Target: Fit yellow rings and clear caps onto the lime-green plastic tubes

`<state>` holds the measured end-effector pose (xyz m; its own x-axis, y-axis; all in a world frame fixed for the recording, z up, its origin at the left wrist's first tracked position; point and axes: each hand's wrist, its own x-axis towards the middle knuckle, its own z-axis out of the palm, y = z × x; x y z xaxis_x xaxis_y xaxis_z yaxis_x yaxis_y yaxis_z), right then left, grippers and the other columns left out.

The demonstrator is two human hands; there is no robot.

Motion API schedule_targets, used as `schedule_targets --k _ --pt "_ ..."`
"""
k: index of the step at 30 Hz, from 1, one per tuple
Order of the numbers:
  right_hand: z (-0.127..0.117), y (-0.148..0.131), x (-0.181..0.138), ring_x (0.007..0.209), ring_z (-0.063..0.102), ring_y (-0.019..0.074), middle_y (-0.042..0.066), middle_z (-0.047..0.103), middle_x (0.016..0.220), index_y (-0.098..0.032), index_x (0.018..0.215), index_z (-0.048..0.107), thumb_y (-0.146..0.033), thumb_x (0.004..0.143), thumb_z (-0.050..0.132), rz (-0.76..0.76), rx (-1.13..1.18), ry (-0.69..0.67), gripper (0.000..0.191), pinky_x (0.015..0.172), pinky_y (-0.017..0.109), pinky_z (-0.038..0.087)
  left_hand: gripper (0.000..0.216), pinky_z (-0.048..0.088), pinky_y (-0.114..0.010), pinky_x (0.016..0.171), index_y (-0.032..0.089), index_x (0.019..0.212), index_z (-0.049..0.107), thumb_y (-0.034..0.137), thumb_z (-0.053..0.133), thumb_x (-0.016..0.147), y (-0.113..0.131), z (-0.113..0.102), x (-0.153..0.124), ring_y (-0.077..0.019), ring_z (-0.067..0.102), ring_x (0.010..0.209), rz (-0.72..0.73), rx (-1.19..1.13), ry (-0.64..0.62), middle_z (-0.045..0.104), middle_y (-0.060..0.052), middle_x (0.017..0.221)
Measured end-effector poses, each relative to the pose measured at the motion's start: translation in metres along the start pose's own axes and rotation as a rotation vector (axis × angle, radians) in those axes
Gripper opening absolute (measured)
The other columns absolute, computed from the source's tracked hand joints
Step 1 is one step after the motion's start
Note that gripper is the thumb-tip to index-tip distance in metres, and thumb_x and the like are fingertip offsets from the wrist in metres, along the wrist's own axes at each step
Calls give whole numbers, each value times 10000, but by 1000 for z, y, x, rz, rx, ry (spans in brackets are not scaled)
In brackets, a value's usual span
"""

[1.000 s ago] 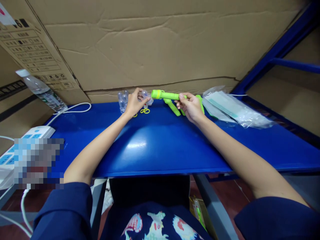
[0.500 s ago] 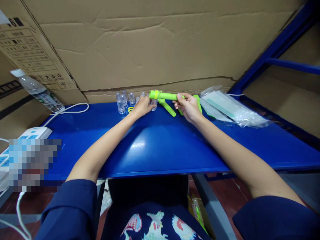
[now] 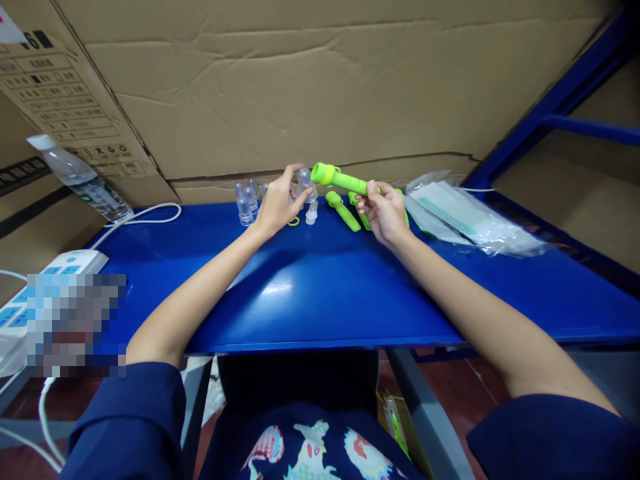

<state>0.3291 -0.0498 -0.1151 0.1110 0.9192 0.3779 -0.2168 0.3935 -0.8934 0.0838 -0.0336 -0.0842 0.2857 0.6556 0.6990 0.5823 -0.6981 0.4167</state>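
My right hand (image 3: 383, 215) is closed around the lower end of a lime-green flashlight-shaped tube (image 3: 345, 180), which has a yellow ring near its wide end. That wide end points left and up. Between the fingers of my left hand (image 3: 280, 200) is a clear plastic cap (image 3: 305, 181), held close to the tube's wide end but apart from it. Below it a smaller clear piece (image 3: 311, 213) stands on the blue table, with a yellow ring (image 3: 293, 221) beside it. Another green tube (image 3: 343, 212) lies on the table between my hands.
Several clear caps (image 3: 245, 203) stand left of my left hand. Plastic bags (image 3: 470, 213) lie at the right. A water bottle (image 3: 83, 180), a white cable and a power strip (image 3: 60, 280) are at the left. Cardboard (image 3: 320, 100) backs the blue table (image 3: 300, 287).
My left hand has risen from the table with a clear cap. My right hand has shifted slightly right, and the green tube now tilts with its wide end higher.
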Motion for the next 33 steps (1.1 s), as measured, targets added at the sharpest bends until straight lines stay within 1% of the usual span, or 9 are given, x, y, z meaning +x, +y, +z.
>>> schedule_targets --k 3,5,8,11,15,20,26,30,33 --pt "1 -3 -1 577 585 97 -17 622 724 -234 872 538 -583 797 802 15 8 13 444 519 203 533 465 528 -309 778 193 1320 536 416 669 934 7 -18 -9 -178 684 750 -10 -17 70 714 -28 855" --pt "2 -3 -1 575 576 95 -19 614 721 -234 869 536 -572 805 799 29 17 33 433 518 200 528 469 523 -291 756 190 1270 553 444 694 903 8 -31 -20 -152 659 705 -53 -36 72 729 -28 886" --pt "2 -2 0 577 569 99 -12 615 729 -234 867 527 -560 823 787 53 13 60 420 514 204 516 484 517 -285 718 170 1168 581 511 712 849 1 -55 -44 -149 641 673 -167 -70 -20 729 -29 848" --pt "3 -1 1 585 571 99 -7 614 725 -230 861 521 -546 826 792 66 16 77 418 513 200 501 534 511 -297 704 163 1114 595 566 727 790 -16 -77 -65 -174 644 666 -301 -30 -129 703 -14 749" --pt "2 -1 2 583 569 100 -19 587 683 -227 852 516 -541 799 818 82 28 91 439 516 196 490 544 517 -309 715 172 1118 601 568 720 764 -42 -94 -76 -192 656 687 -375 95 -185 719 -27 799" --pt "-4 1 5 575 558 113 -29 552 645 -232 858 515 -576 772 823 60 -1 84 470 517 217 489 485 531 -344 735 188 1163 591 426 738 767 -67 -92 -69 -209 669 707 -358 232 -153 728 -45 868" --pt "-6 4 5 572 576 128 -16 586 679 -244 873 497 -653 752 798 48 -99 23 522 504 244 487 408 548 -345 683 198 1055 531 288 772 737 -93 -78 -63 -175 642 640 -427 162 39 718 -58 889" --pt "-2 4 3 547 566 119 -12 597 671 -241 851 515 -684 691 823 49 -104 24 563 484 243 481 374 558 -409 735 209 939 498 324 795 744 -99 -76 -61 -221 650 706 -449 248 86 657 -62 851" --pt "4 3 -2 515 550 117 -25 592 631 -242 843 565 -703 609 863 49 -97 25 596 465 249 478 381 548 -456 823 207 947 495 441 765 812 -82 -75 -64 -296 668 883 -356 364 148 636 -100 917"
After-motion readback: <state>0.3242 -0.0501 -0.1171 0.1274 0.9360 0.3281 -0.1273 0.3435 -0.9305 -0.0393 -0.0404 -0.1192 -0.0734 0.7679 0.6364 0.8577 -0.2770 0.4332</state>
